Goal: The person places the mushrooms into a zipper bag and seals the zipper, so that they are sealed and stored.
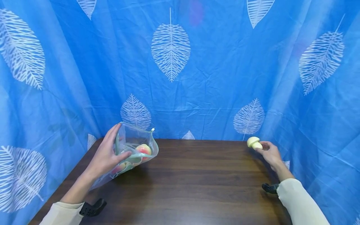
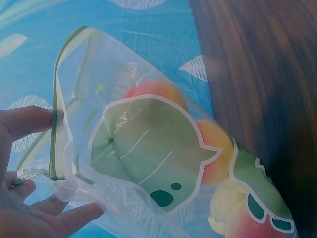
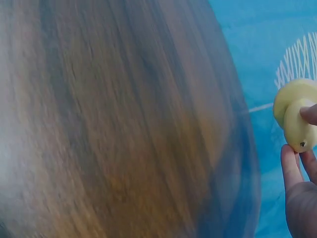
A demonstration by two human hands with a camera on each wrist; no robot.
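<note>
At the left of the head view my left hand (image 1: 104, 156) grips the rim of a clear zip bag (image 1: 135, 130), holding its mouth spread between thumb and fingers. Green leaf-like prints cover the bag's side in the left wrist view. Several red-and-yellow peaches (image 1: 144, 149) lie inside, partly behind the print, along with a pale yellow piece (image 2: 225, 201). Over the table's far right end, my right hand (image 1: 271, 154) pinches a pale yellow mushroom (image 1: 253, 142) by its stem, cap pointing away from the fingers. The right wrist view shows thumb and fingertips on that stem.
A dark brown wooden table (image 1: 191, 181) stretches between the hands. Blue curtains (image 1: 197, 78) with white leaf patterns hang behind it and on both sides. Black wrist straps (image 1: 94, 207) sit at the cuffs of the light sleeves (image 1: 299, 200).
</note>
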